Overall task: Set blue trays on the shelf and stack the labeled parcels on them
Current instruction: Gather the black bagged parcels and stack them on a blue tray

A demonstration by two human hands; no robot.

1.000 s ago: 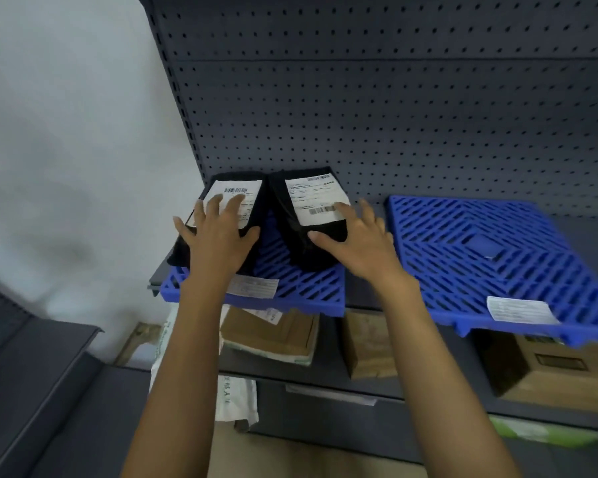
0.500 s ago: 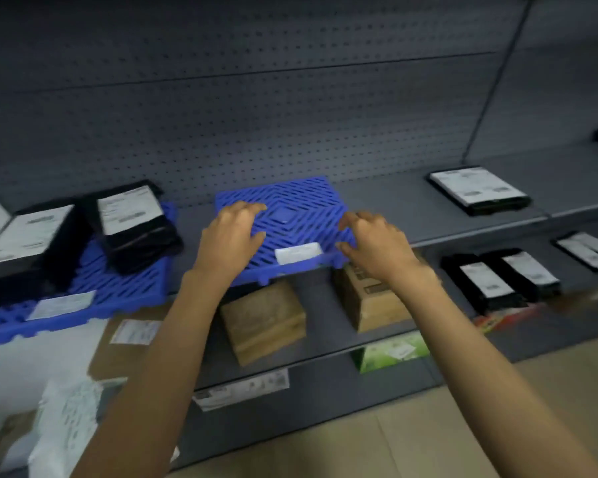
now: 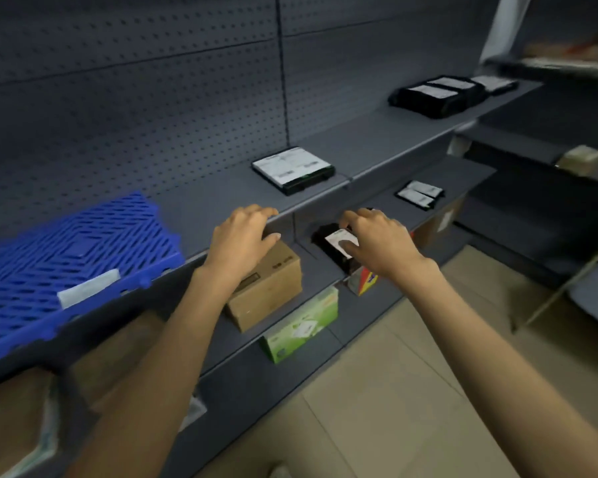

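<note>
Lower left of frame, on the upper shelf [image 3: 201,201]: blue tray [image 3: 83,243], white sticker [image 3: 88,288] on its front rim, print blurred. Centre: left hand [image 3: 240,236], grip released, fingers loosely curled at the shelf edge above a cardboard box [image 3: 270,284]. Right of centre, one shelf down: right hand [image 3: 377,241], grip grasping a black parcel [image 3: 327,236], white label unreadable. Upper right: further labelled parcels [image 3: 428,94].

2 bare forearms [image 3: 173,339], left hand [image 3: 240,239], right hand [image 3: 377,241].
</note>
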